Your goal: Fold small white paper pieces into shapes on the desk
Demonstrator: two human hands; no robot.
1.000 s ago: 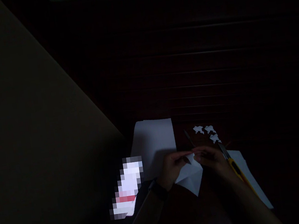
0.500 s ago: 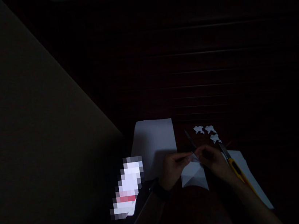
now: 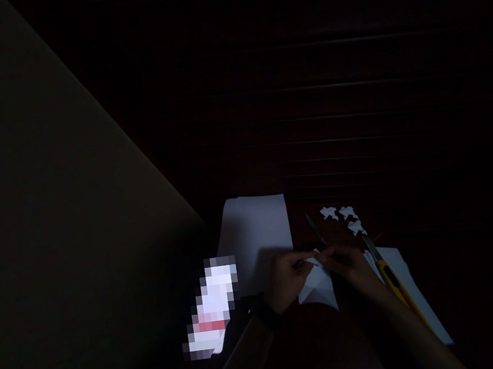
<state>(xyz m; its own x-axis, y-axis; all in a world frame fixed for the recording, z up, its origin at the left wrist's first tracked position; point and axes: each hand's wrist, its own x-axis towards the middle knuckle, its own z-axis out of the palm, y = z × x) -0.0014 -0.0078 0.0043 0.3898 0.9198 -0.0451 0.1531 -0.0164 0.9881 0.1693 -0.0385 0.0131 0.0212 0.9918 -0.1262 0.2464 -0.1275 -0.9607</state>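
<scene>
The scene is very dark. My left hand [image 3: 286, 279] and my right hand [image 3: 352, 264] meet over a small folded white paper [image 3: 318, 287], each pinching its top edge near the same corner. The paper hangs below my fingers as a creased, pointed shape just above the dark table [image 3: 324, 156]. A dark band sits on my left wrist.
A white sheet [image 3: 257, 231] lies behind my left hand. Three small folded paper figures [image 3: 344, 217] sit beyond my right hand. A yellow utility knife [image 3: 390, 280] rests on another white sheet [image 3: 419, 301] to the right. A thin dark stick [image 3: 314, 230] lies between. A pale wall [image 3: 53, 234] fills the left.
The paper has been folded narrower and turned; its lower point has swung from lower right to straight below my fingers. Both hands stayed in nearly the same place.
</scene>
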